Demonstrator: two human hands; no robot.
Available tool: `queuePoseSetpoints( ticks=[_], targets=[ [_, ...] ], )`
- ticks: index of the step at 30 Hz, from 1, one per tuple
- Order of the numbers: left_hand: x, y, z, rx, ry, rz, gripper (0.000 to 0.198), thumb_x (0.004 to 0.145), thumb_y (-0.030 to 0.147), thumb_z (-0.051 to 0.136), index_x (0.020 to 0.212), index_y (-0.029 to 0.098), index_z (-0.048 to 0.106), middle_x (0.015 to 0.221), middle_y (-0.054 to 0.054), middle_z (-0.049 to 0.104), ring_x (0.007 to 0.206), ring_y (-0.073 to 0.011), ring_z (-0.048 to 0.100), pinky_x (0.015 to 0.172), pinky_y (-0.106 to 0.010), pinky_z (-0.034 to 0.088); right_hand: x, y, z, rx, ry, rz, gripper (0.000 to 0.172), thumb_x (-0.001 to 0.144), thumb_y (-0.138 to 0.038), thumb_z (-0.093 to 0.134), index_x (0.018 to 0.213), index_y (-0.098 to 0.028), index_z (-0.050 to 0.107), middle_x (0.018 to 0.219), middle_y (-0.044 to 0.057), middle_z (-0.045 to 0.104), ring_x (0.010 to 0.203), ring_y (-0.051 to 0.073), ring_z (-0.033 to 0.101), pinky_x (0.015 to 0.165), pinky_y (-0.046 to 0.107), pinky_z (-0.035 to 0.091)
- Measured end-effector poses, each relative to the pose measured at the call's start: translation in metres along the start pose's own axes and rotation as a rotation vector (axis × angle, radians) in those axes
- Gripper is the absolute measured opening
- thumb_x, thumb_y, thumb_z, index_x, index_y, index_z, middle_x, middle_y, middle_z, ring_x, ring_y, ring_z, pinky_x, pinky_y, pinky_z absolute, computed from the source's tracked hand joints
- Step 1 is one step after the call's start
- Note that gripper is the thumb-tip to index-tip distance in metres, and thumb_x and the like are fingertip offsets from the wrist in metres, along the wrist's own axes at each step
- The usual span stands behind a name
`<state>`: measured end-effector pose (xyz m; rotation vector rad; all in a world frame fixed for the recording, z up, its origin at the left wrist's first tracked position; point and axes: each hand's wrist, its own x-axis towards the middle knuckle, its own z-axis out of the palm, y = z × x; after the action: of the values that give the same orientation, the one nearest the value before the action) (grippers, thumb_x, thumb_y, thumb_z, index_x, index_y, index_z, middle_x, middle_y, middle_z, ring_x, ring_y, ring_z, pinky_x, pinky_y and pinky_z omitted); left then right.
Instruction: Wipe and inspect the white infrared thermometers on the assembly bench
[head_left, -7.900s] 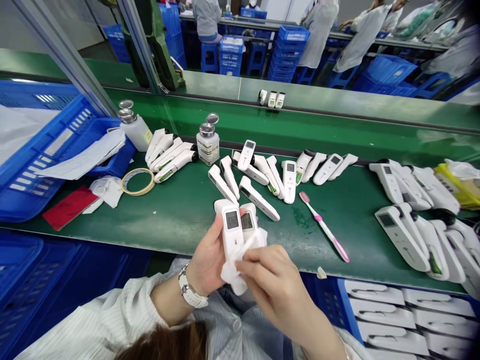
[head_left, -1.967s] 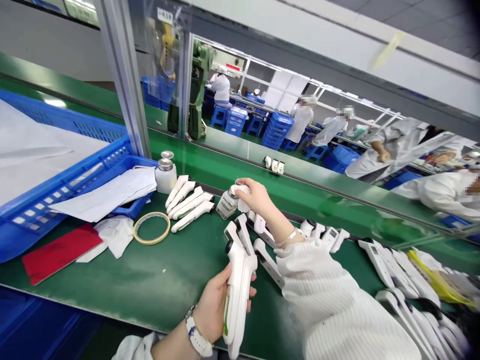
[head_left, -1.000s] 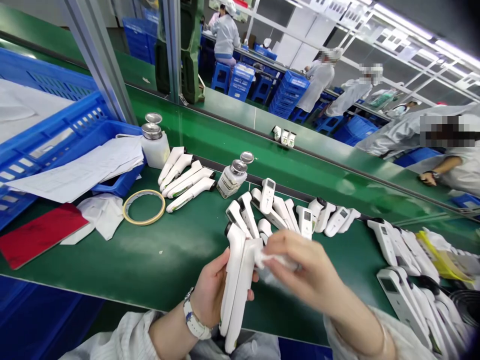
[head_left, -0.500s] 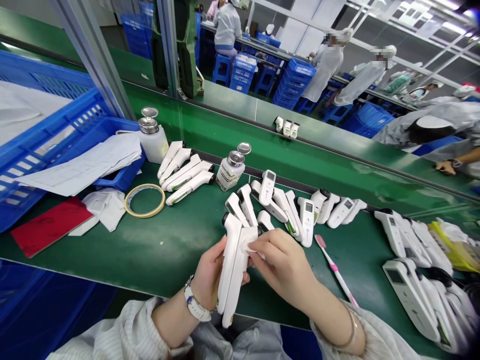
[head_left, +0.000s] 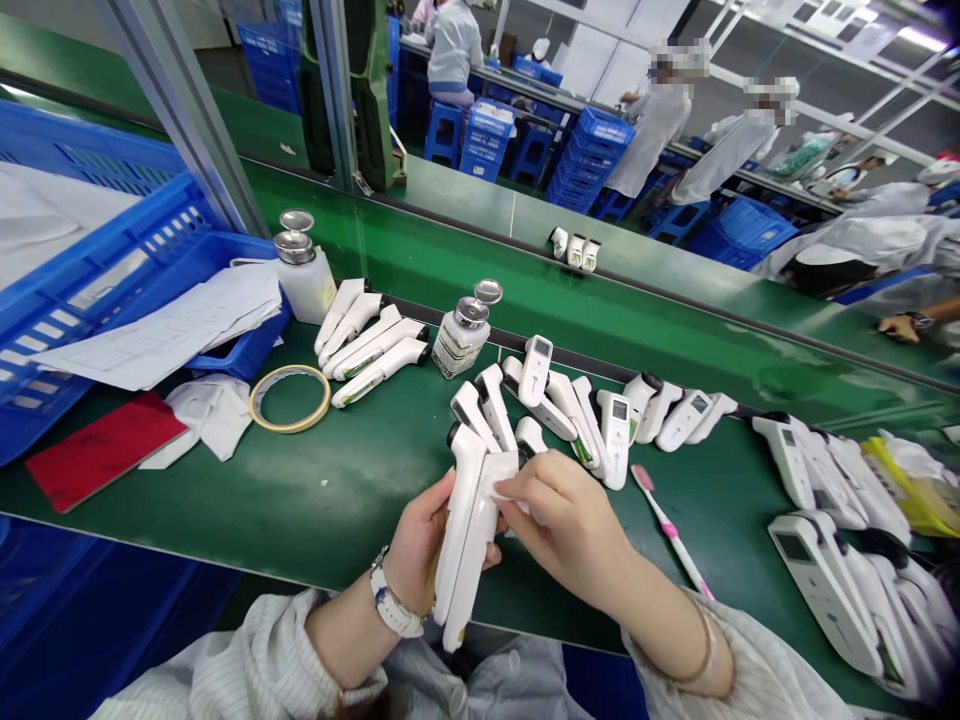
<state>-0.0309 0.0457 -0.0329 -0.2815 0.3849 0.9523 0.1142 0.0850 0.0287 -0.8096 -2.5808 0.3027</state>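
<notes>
My left hand (head_left: 420,550) is wrapped round two white infrared thermometers (head_left: 459,530), held side by side above the table's front edge, heads up. My right hand (head_left: 566,525) pinches a small white wipe (head_left: 508,490), mostly hidden by the fingers, and presses it on the upper body of the right-hand thermometer. Just beyond the hands several more white thermometers (head_left: 615,440) lie in a row, some with grey screens facing up. To the right of my right hand lies a pink and white toothbrush (head_left: 670,530).
Two pump bottles (head_left: 460,340) stand along the back ledge, with several thermometers (head_left: 375,345) between them. A tape roll (head_left: 289,428), red booklet (head_left: 105,450) and papers on a blue crate (head_left: 161,230) are at left. More thermometers (head_left: 832,590) and a yellow tray (head_left: 911,490) fill the right.
My right fingers have shifted very slightly on the thermometer's upper body. Both thermometers stay in my left hand, almost unmoved.
</notes>
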Motion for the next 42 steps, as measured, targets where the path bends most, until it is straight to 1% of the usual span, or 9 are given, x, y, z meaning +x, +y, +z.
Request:
queuePoseSetpoints(
  ticks=[5, 9, 13, 17, 22, 26, 35, 39, 42],
  targets=[
    [-0.0010, 0.0001, 0.0020, -0.011, -0.001, -0.001, 0.043, 0.089, 0.038, 0.036, 0.083, 0.006, 0.064, 0.062, -0.008, 0.064, 0.053, -0.0152, 0.060, 0.053, -0.026, 0.049, 0.0023, -0.0007, -0.0015, 0.046, -0.095, -0.066, 0.011, 0.087, -0.015, 0.047, 0.092, -0.017, 0.057, 0.072, 0.004, 0.052, 0.064, 0.016, 0.045, 0.056, 0.029, 0.036],
    [-0.0006, 0.0008, 0.0005, -0.019, -0.018, -0.001, 0.041, 0.088, 0.039, 0.039, 0.091, 0.007, 0.063, 0.065, -0.008, 0.064, 0.059, -0.0170, 0.061, 0.050, -0.026, 0.047, 0.0028, 0.0011, -0.0008, -0.011, -0.010, -0.020, 0.009, 0.087, -0.015, 0.047, 0.086, -0.016, 0.056, 0.070, 0.004, 0.052, 0.066, 0.017, 0.046, 0.057, 0.030, 0.036],
    [-0.0001, 0.0016, -0.0011, -0.027, -0.024, -0.011, 0.042, 0.089, 0.039, 0.037, 0.088, 0.006, 0.064, 0.064, -0.008, 0.064, 0.055, -0.0160, 0.060, 0.053, -0.027, 0.048, 0.0014, 0.0020, -0.0003, 0.046, -0.094, -0.075, 0.009, 0.087, -0.015, 0.047, 0.090, -0.017, 0.055, 0.073, 0.004, 0.053, 0.065, 0.016, 0.045, 0.057, 0.029, 0.036],
    [-0.0011, 0.0010, -0.0002, -0.026, -0.020, -0.014, 0.044, 0.089, 0.039, 0.036, 0.089, 0.005, 0.064, 0.063, -0.008, 0.063, 0.055, -0.0164, 0.059, 0.050, -0.026, 0.046, 0.0015, 0.0017, 0.0002, -0.002, -0.029, -0.034, 0.006, 0.086, -0.014, 0.049, 0.084, -0.015, 0.055, 0.069, 0.004, 0.050, 0.065, 0.016, 0.045, 0.057, 0.030, 0.035],
    [-0.0014, 0.0000, 0.0004, -0.031, -0.006, -0.008, 0.041, 0.088, 0.038, 0.039, 0.089, 0.005, 0.064, 0.065, -0.008, 0.064, 0.057, -0.0159, 0.060, 0.055, -0.026, 0.048, 0.0027, -0.0011, 0.0000, 0.042, -0.107, -0.090, 0.008, 0.087, -0.015, 0.048, 0.090, -0.016, 0.055, 0.072, 0.003, 0.051, 0.064, 0.016, 0.044, 0.057, 0.030, 0.034],
    [-0.0010, 0.0009, -0.0001, -0.027, -0.009, -0.013, 0.041, 0.088, 0.038, 0.039, 0.090, 0.006, 0.064, 0.065, -0.007, 0.064, 0.057, -0.0168, 0.061, 0.050, -0.027, 0.046, 0.0027, 0.0002, -0.0007, -0.006, -0.041, -0.038, 0.008, 0.087, -0.015, 0.049, 0.082, -0.014, 0.056, 0.069, 0.004, 0.049, 0.064, 0.016, 0.044, 0.057, 0.030, 0.034],
    [-0.0021, 0.0014, 0.0019, -0.025, -0.024, -0.018, 0.044, 0.088, 0.039, 0.038, 0.093, 0.004, 0.064, 0.067, -0.010, 0.064, 0.058, -0.0175, 0.060, 0.050, -0.027, 0.046, 0.0014, 0.0018, 0.0005, 0.000, -0.045, -0.050, 0.007, 0.087, -0.013, 0.049, 0.083, -0.013, 0.055, 0.069, 0.004, 0.050, 0.066, 0.016, 0.044, 0.058, 0.030, 0.034],
    [-0.0028, 0.0016, 0.0037, -0.034, -0.021, -0.008, 0.045, 0.090, 0.037, 0.035, 0.092, 0.003, 0.064, 0.068, -0.010, 0.065, 0.059, -0.0164, 0.060, 0.056, -0.027, 0.048, 0.0003, 0.0004, 0.0011, 0.053, -0.124, -0.100, 0.007, 0.087, -0.015, 0.049, 0.090, -0.015, 0.055, 0.072, 0.004, 0.050, 0.065, 0.016, 0.043, 0.057, 0.029, 0.034],
    [-0.0021, 0.0020, 0.0014, -0.037, -0.040, -0.010, 0.042, 0.089, 0.038, 0.037, 0.093, 0.005, 0.064, 0.068, -0.009, 0.065, 0.061, -0.0167, 0.061, 0.053, -0.026, 0.047, -0.0005, 0.0019, 0.0013, 0.022, -0.067, -0.063, 0.006, 0.087, -0.015, 0.049, 0.087, -0.014, 0.055, 0.071, 0.004, 0.050, 0.066, 0.016, 0.044, 0.058, 0.030, 0.034]
  ],
)
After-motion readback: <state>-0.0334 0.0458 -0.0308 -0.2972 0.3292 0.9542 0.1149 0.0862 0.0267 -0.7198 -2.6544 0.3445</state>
